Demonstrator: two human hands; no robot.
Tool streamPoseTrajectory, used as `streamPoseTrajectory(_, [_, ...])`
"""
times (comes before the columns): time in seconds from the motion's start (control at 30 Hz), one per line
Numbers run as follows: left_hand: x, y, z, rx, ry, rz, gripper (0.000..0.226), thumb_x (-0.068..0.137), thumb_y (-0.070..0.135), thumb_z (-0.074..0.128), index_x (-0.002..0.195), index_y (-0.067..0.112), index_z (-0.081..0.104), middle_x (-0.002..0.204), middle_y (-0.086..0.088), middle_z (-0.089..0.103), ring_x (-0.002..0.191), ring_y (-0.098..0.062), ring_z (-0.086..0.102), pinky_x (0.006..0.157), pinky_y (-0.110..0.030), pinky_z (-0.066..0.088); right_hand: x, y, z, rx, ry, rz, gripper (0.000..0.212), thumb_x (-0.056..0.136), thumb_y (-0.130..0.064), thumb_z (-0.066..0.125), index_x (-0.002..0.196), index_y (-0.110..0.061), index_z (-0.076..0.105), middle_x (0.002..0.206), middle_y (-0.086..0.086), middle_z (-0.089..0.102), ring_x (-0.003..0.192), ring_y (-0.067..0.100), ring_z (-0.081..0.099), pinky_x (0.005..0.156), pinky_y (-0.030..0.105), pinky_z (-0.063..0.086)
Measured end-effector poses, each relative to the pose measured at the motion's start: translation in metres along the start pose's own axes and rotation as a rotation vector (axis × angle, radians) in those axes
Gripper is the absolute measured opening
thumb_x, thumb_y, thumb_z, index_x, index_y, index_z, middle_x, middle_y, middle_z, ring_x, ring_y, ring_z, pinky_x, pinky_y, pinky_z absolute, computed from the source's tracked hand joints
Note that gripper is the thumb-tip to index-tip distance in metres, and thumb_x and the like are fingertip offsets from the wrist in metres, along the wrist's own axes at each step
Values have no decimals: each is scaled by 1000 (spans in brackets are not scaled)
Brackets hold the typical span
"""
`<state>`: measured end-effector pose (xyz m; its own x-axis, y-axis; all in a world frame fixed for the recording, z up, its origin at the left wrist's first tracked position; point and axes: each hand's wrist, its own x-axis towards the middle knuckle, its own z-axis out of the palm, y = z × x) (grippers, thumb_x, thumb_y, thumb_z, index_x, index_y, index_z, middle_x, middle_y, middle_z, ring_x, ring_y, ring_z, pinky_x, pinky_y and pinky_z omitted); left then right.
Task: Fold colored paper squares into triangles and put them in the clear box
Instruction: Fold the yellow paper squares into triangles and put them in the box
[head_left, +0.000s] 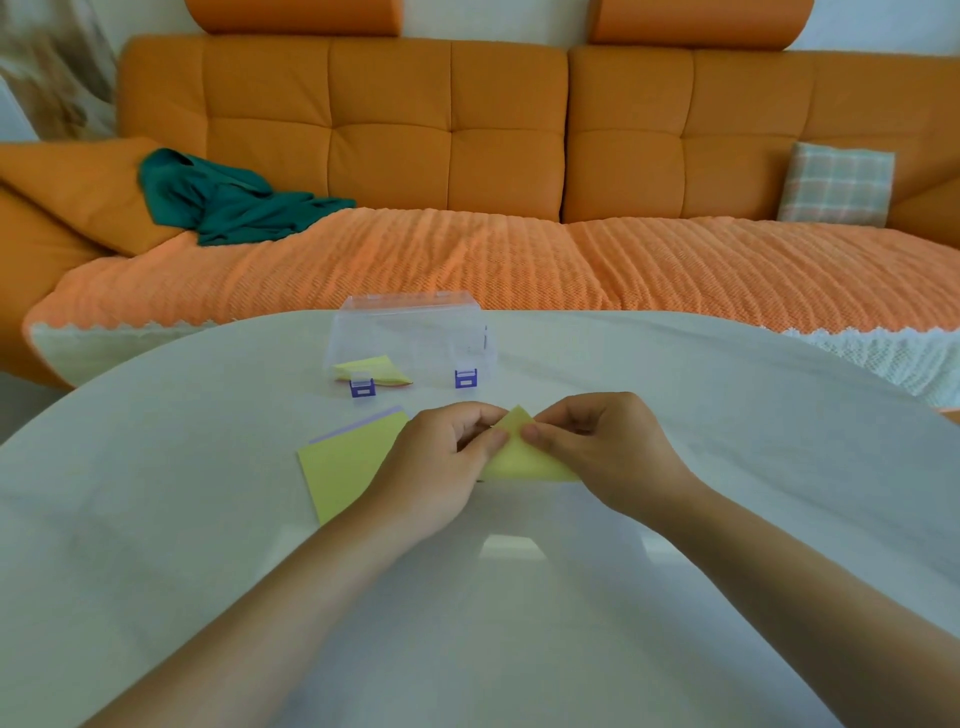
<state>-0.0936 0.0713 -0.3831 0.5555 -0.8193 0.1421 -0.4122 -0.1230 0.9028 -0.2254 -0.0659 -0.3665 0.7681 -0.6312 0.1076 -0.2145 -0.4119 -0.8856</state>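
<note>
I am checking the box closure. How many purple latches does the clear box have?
2: left latch and right latch, both on the front wall of the clear box. Others may be hidden behind.

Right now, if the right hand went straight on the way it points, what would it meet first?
Probably the left hand: the right hand points left and away, both pinch one yellow triangle, thumbs nearly touching. Depth is unclear from this single view.

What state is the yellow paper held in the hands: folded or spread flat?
Folded: the yellow paper sheet shows a triangle shape, pinched by the left hand and right hand.
</note>
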Motion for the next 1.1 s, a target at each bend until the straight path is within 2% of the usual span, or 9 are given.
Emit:
streamPoseTrajectory(0.13, [0, 0, 4, 4, 63, 31, 19, 94, 27, 65, 100, 43, 72, 92, 20, 74, 86, -6, 69, 78, -24, 52, -1, 0, 1, -18, 7, 10, 16, 85, -41, 76, 71, -33, 76, 66, -2, 69, 50, 8, 49, 45, 20, 38])
streamPoseTrajectory(0.2, [-1, 1, 5, -26, 89, 27, 22, 93, 24, 67, 97, 46, 72, 90, 18, 75, 85, -9, 70, 79, -29, 53, -1, -1, 1, -17, 2, 15, 16, 85, -41, 76, 72, -33, 76, 66, -2, 69, 51, 8, 49, 45, 20, 39])
streamPoseTrajectory(0.3, [0, 0, 4, -39, 97, 1, 17, 93, 22, 67, 98, 36, 76, 90, 16, 76, 87, -10, 72, 84, -36, 55, -1, -2, 0, 5, -19, 25, 9, 84, -38, 77, 75, -35, 77, 67, -8, 71, 52, 6, 52, 46, 17, 40])
streamPoseTrajectory(0.4, [-1, 0, 5, -28, 105, 12, 16, 93, 24, 66, 98, 35, 76, 90, 18, 76, 86, -5, 71, 82, -30, 54, -1, -2, 0, 33, -14, 36, 9, 84, -34, 78, 75, -34, 78, 68, -7, 72, 54, 7, 53, 47, 18, 41])
streamPoseTrajectory(0.53, [-3, 3, 7, -65, 88, 45, 31, 93, 19, 67, 94, 49, 73, 90, 20, 76, 87, -1, 72, 82, -25, 55, -2, -2, -1, 48, -9, 45, 10, 83, -35, 79, 74, -30, 78, 70, -4, 73, 57, 9, 56, 50, 20, 43])
streamPoseTrajectory(0.73, [-4, 6, 8, -124, 91, 34, 41, 92, 14, 68, 87, 55, 74, 90, 19, 76, 87, 0, 72, 77, -13, 53, -2, -4, -1, 45, 5, 42, 11, 84, -35, 78, 74, -31, 78, 69, -4, 72, 52, 7, 51, 45, 19, 40])
streamPoseTrajectory(0.83, [-4, 6, 9, -146, 127, 10, 31, 88, 15, 73, 90, 46, 75, 86, 15, 77, 82, -3, 72, 74, -15, 54, -2, -5, -2, 36, -6, 24, 11, 86, -32, 77, 75, -35, 78, 69, -7, 73, 53, 6, 52, 46, 17, 40])
streamPoseTrajectory(0.93, [-4, 6, 9, -115, 181, -19, 24, 86, 22, 76, 95, 44, 74, 84, 19, 75, 78, 3, 69, 70, -9, 48, -2, -4, -1, 45, -3, 8, 11, 86, -31, 77, 75, -35, 78, 70, -8, 73, 53, 6, 54, 46, 17, 41])
streamPoseTrajectory(1.1, [-6, 7, 10, -35, 192, 12, 20, 91, 26, 70, 109, 33, 77, 100, 24, 74, 94, 11, 65, 78, -5, 44, -3, -3, -1, 25, -13, 10, 10, 88, -31, 75, 80, -34, 79, 75, -13, 74, 63, 4, 64, 57, 18, 49])
